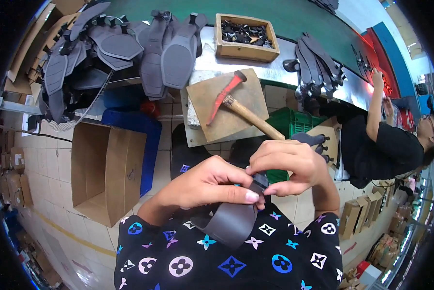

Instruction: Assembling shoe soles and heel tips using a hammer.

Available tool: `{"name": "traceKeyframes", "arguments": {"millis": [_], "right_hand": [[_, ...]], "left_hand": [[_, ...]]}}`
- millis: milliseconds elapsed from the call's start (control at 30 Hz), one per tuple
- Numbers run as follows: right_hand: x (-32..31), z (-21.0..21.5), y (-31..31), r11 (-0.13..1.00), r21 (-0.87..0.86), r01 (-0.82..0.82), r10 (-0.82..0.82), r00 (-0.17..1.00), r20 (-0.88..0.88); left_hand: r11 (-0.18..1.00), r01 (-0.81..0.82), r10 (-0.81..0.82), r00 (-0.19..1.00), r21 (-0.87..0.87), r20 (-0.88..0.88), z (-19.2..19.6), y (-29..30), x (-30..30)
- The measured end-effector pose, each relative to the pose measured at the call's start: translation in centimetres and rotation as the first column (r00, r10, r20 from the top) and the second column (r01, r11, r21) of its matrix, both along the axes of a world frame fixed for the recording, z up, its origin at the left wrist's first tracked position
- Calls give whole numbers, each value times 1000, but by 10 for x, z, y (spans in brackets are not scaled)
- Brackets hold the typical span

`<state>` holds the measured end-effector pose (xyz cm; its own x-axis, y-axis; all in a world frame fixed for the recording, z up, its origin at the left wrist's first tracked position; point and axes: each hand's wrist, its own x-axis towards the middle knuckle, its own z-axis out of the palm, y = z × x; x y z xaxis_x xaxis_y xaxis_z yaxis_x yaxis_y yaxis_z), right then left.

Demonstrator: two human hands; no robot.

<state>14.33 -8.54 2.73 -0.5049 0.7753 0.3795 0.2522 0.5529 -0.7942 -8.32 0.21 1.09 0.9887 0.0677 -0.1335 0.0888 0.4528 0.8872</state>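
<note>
Close to my body, a dark grey shoe sole with a heel hangs from my left hand. The left fingers and thumb are closed around its narrow heel end. My right hand meets it there, thumb and fingertips pinched about a small black piece at the heel's tip. The fingers partly cover that piece. Beyond my hands a hammer with a red head and wooden handle lies across a brown board; neither hand touches it.
A wooden box of small black pieces stands on the bench. Heeled soles are piled left, and more lie right. An open cardboard box, a blue bin and a green crate stand below. At right, a co-worker reaches forward.
</note>
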Motion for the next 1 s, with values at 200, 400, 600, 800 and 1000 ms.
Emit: {"name": "traceKeyframes", "arguments": {"millis": [200, 400, 600, 800, 1000], "right_hand": [[-3, 18, 11, 987, 16, -161, 160, 986, 36], [-13, 20, 4, 962, 118, -244, 251, 967, -40], [-21, 14, -2, 972, 141, -186, 204, 972, -121], [-24, 16, 1, 964, 168, -207, 228, 967, -112], [-4, 11, 18, 976, 104, -190, 187, 982, 33]], "left_hand": [[989, 149, -149, 960, 17, 236, -5, 4, 5], [990, 123, -139, 939, 69, 316, -11, -9, 6], [993, 51, -87, 927, 106, 365, -6, -13, -1], [981, -34, -47, 914, 193, 402, -2, -16, -7], [932, -262, 199, 947, 248, 253, -2, -23, -17]]}}
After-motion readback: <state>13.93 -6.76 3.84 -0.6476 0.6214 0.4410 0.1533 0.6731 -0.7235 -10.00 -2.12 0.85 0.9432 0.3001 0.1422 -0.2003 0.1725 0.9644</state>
